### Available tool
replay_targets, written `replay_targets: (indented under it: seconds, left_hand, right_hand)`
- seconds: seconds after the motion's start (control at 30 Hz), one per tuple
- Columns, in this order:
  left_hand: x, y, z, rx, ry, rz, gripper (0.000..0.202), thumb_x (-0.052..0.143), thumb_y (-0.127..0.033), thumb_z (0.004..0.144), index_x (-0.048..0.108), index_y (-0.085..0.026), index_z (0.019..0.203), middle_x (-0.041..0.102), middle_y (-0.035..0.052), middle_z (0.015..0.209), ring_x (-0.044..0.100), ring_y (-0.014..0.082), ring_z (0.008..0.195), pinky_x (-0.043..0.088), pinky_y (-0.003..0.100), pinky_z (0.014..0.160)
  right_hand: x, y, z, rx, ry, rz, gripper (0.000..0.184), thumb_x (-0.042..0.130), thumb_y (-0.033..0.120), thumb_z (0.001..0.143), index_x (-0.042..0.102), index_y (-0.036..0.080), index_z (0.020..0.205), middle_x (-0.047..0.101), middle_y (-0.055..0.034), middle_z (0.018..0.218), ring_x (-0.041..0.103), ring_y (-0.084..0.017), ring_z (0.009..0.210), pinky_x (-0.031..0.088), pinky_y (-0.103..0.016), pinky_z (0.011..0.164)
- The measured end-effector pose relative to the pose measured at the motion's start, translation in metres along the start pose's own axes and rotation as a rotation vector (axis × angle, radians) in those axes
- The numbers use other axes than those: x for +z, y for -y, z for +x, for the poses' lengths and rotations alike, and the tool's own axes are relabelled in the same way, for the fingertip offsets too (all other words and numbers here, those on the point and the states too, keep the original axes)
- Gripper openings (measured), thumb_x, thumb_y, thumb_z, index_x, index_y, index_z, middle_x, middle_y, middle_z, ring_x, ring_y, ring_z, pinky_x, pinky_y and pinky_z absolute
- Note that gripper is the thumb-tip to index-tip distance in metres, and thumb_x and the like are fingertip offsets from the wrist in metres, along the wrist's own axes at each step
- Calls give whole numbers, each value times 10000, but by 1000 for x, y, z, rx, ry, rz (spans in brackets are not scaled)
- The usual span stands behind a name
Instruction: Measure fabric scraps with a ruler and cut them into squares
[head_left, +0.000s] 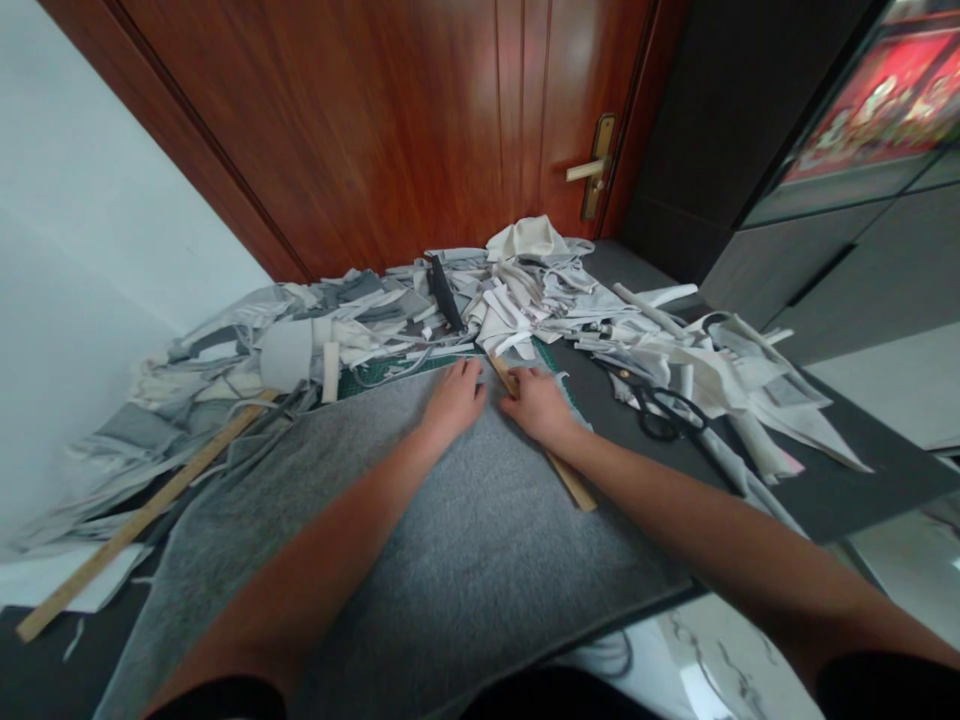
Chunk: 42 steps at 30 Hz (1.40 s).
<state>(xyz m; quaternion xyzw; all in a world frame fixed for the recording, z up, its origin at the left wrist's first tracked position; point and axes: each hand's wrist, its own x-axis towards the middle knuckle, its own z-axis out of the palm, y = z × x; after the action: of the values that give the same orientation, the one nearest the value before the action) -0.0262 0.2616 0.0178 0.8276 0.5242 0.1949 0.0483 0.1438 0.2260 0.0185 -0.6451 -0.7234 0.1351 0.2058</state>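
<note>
A large grey cloth is spread over the table in front of me. My left hand rests palm down on it near the far edge, fingers stretched forward and slightly bent. Just to the right, my right hand has its curled fingers on a narrow wooden ruler, which lies slantwise on the cloth and passes beneath that hand. Whether the right thumb grips the ruler's edge is hard to see. Part of a green cutting mat shows beyond the cloth's far edge.
Fabric scraps are heaped along the back against the wooden door. Black-handled scissors lie to the right, beside more offcuts. Another long wooden strip lies at the left. A dark object sits among the scraps.
</note>
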Motion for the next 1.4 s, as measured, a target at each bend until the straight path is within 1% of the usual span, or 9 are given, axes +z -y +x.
replay_targets:
  seconds: [0.13,0.43,0.63,0.77,0.9,1.0,1.1,1.2,1.4]
  left_hand:
    - [0,-3,-16,34,22,-123,302,461,-208,999,567,-161,1278,654,122,1243,627,229,1184,508,377,1065]
    - [0,14,-26,41,124,-26,497,386,-179,999,480,-115,1483,447,154,1596,402,243,1495,315,413,1254]
    - [-16,30,3,-152,194,72,669,584,-386,937,398,-209,1554,381,164,1634,354,391,1496,270,618,1198]
    - [-23,37,28,-166,236,18,801,717,-425,834,417,-216,1546,474,190,1541,409,441,1428,332,629,1126]
    - [-26,41,40,-144,266,-71,813,778,-367,761,480,-167,1490,588,176,1375,572,376,1258,460,481,1028]
    - [-28,42,40,-84,327,-165,646,769,-286,746,599,-157,1356,680,102,1198,654,283,1088,508,359,923]
    - [-27,38,36,-20,380,-238,473,756,-319,771,685,-191,1221,702,41,1056,662,241,990,513,318,862]
    - [-22,33,32,6,358,-264,644,742,-475,813,598,-234,1393,666,42,1048,658,239,958,518,328,845]
    - [-13,28,33,59,348,-151,745,834,-416,740,572,-337,1433,579,60,1205,649,276,1108,500,374,997]
  right_hand:
    - [5,16,-7,-72,50,33,430,591,261,902,651,98,1296,658,-178,1187,625,-282,1084,463,-368,974]
    - [11,23,-6,-112,77,24,433,540,250,955,611,86,1349,626,-183,1255,589,-271,1169,438,-348,1038]
    - [-5,16,-2,25,119,-19,433,679,375,837,680,63,1138,714,-206,1086,683,-302,971,506,-354,809]
    - [-15,9,-3,15,156,-15,350,667,392,857,708,134,1090,749,-134,1021,699,-254,918,494,-312,769]
    - [-26,-2,-6,-49,73,-53,418,655,409,879,687,143,1200,690,-148,1219,628,-282,1133,474,-337,948]
    - [-32,-19,-1,83,-73,-156,579,673,474,863,616,108,1307,607,-204,1338,536,-357,1256,450,-429,1025]
    - [-34,-36,10,236,-25,-154,721,714,538,827,548,112,1384,564,-218,1398,503,-389,1306,438,-497,1047]
    - [-32,-46,18,298,44,-111,792,745,549,812,506,137,1444,542,-217,1428,503,-394,1328,438,-516,1042]
    - [-34,-46,24,291,94,-78,454,699,450,888,665,168,1242,660,-183,1274,615,-357,1196,455,-509,976]
